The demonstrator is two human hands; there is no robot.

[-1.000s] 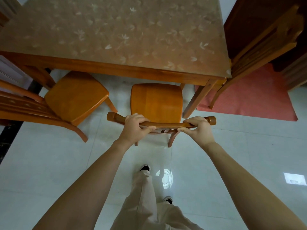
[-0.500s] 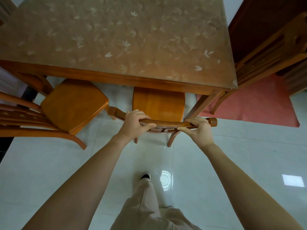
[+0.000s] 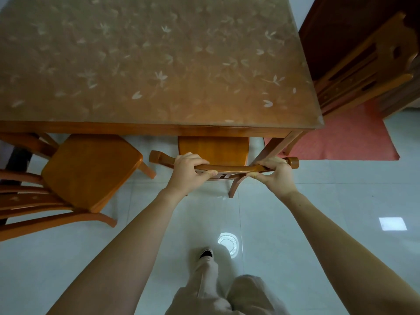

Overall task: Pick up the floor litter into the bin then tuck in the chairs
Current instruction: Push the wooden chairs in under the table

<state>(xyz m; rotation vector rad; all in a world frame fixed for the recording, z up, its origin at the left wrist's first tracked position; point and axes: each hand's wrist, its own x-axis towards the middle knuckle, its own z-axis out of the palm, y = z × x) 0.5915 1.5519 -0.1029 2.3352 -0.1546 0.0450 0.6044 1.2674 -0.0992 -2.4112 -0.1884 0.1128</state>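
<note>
Orange-brown wooden chair with a curved top rail (image 3: 213, 148): head view, looking straight down. Its seat sits partly under the near edge of the brown wooden table with a leaf-patterned clear cover (image 3: 136, 129); the back rail stands out in front of that edge.

Left hand (image 3: 188, 171) wraps the rail left of centre, fingers over the top, thumb underneath. Right hand (image 3: 276, 176) grips the rail near its right end, fingers curled round it. The slanted wooden table leg (image 3: 273, 147) runs just beside the right hand and the rail's end knob.

Second wooden chair with a square seat (image 3: 91, 171) stands to the left, angled, seat mostly clear of the table. Darker carved chair (image 3: 363, 64) stands at the table's right side, by a red floor mat (image 3: 341, 142). Glossy white tiled floor (image 3: 318, 201); no litter or bin in view.

Judgement: tucking stage, this chair partly in, the left one not yet done.

Risks:
- A push slightly off-line could drive the rail end or the knuckles into the table leg.
- Uneven force from the two hands would skew the chair.
- The chair legs may skid or scrape on the slick tile.
</note>
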